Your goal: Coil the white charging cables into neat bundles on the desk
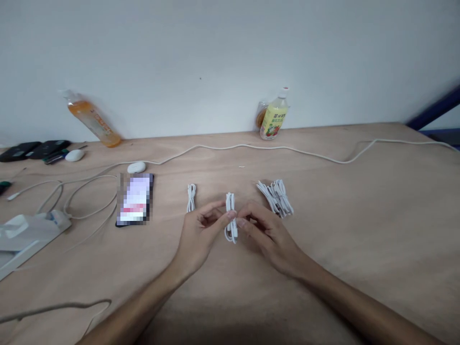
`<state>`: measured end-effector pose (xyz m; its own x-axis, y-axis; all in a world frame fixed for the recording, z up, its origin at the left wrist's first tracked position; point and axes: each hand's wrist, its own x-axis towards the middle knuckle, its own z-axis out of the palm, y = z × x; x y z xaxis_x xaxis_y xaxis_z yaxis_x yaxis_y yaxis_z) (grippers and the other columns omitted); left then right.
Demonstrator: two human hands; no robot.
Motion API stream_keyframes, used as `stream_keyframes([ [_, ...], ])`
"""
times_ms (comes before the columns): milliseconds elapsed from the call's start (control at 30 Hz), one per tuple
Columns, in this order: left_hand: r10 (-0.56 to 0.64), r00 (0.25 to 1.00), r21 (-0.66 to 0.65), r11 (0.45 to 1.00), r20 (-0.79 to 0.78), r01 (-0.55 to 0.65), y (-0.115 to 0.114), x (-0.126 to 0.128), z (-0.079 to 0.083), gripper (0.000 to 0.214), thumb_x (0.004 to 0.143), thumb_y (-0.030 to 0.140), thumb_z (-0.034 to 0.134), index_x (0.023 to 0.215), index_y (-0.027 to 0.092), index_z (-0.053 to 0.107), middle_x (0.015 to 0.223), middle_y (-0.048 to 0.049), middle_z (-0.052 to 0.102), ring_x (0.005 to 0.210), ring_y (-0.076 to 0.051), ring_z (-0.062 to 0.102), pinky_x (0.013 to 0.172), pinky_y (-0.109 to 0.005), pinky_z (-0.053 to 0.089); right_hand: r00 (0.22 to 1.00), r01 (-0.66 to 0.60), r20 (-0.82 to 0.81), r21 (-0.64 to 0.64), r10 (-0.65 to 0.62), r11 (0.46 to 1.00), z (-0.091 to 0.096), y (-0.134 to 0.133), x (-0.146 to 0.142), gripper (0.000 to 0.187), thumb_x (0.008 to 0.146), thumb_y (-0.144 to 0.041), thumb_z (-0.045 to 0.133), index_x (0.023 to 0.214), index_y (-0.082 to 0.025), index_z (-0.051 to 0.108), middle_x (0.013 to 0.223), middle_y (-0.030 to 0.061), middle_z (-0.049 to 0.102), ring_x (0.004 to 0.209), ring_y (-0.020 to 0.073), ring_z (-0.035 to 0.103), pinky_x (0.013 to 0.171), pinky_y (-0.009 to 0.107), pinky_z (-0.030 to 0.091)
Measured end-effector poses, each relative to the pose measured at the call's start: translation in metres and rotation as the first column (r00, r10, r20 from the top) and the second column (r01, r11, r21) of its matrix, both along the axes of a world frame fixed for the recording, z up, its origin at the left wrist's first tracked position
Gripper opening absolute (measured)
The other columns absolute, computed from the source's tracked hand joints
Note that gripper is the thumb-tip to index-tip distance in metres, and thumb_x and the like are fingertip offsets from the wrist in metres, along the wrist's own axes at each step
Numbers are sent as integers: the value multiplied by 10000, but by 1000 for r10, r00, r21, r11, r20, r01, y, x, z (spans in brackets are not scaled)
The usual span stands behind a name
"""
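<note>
A white cable folded into a narrow bundle (230,233) is held upright over the middle of the table. My left hand (201,230) grips it, with the thumb across its front. My right hand (269,235) is closed at the bundle's right side, thumb and forefinger pinched against its middle; what exactly lies between those fingertips is too small to make out. Behind my left hand lies another folded white cable (191,196), its lower end hidden. Several more white cable bundles (278,196) lie together beyond my right hand.
A phone (135,199) and a white case (136,167) lie to the left, near a power strip (32,235) with cords. A long white cord (244,146) crosses the table. An orange drink bottle (94,120) and a yellow one (275,117) lean on the wall.
</note>
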<state>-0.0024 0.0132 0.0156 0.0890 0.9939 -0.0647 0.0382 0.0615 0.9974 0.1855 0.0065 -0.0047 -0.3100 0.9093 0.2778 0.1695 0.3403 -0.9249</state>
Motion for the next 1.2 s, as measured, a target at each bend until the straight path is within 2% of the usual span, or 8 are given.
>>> stream_keyframes([
  [300, -58, 950, -328, 931, 308, 163, 2, -1, 2, 727, 782, 480, 935, 1401, 188, 690, 651, 32, 711, 495, -159, 622, 459, -299, 597, 994, -51, 104, 236, 27, 970, 0, -1, 3, 308, 1153, -247, 482, 969, -263, 729, 915, 24, 667, 846, 201, 632, 783, 330, 530],
  [467, -150, 933, -351, 898, 327, 267, 2, -2, 2, 536, 886, 474, 841, 1314, 170, 730, 552, 30, 668, 419, -160, 609, 422, -260, 542, 994, -103, 89, 452, 70, 886, 1, 2, 3, 355, 1178, -248, 408, 1217, -284, 759, 1027, 59, 720, 924, 209, 692, 806, 330, 572],
  [567, -217, 957, -196, 947, 191, 253, 1, -4, -3, 392, 992, 475, 709, 1227, 172, 788, 645, -12, 722, 509, -184, 682, 520, -294, 584, 997, -53, 80, 452, 19, 890, -2, 2, 4, 308, 1153, -191, 462, 1164, -278, 757, 1005, 54, 719, 897, 207, 694, 777, 324, 566],
  [633, -165, 985, 51, 985, -41, 167, 0, -6, -7, 299, 1034, 401, 658, 1165, 198, 835, 868, -65, 793, 753, -215, 771, 714, -330, 638, 997, -1, 73, 412, -32, 911, -3, 1, 4, 255, 1120, -145, 520, 1069, -263, 740, 957, 35, 705, 859, 197, 676, 749, 311, 548],
  [767, 15, 936, 533, 825, -352, 187, -3, -9, -15, 265, 971, 236, 757, 1223, 222, 837, 1317, -139, 736, 1240, -274, 724, 1062, -401, 595, 995, 86, 30, 286, -99, 954, -4, 1, 4, 210, 1082, -118, 581, 960, -246, 693, 890, 2, 659, 814, 171, 631, 724, 282, 510],
  [900, 27, 937, 628, 749, -347, 211, -6, -9, -15, 304, 982, 160, 767, 1276, 223, 809, 1223, -91, 818, 1094, -203, 783, 984, -304, 616, 997, 76, -26, 210, -72, 975, -3, 2, 2, 206, 1079, -135, 585, 968, -257, 708, 898, -10, 656, 804, 161, 617, 694, 263, 483],
  [1100, 11, 989, 318, 947, -150, 38, -8, -1, -5, 99, 922, 293, 840, 909, 197, 861, 786, -2, 818, 707, -161, 747, 676, -236, 587, 998, 40, 29, 234, -48, 971, -1, 1, 3, 223, 1082, -136, 566, 923, -242, 682, 901, 3, 643, 831, 176, 623, 740, 285, 488],
  [1200, -4, 1000, 74, 997, 24, 2, -7, 2, -3, 284, 867, 346, 871, 1095, 178, 852, 661, 28, 755, 610, -145, 705, 613, -232, 590, 996, 28, 77, 289, -52, 957, -1, 2, 4, 229, 1084, -116, 554, 921, -235, 662, 886, 2, 629, 815, 173, 614, 732, 287, 486],
])
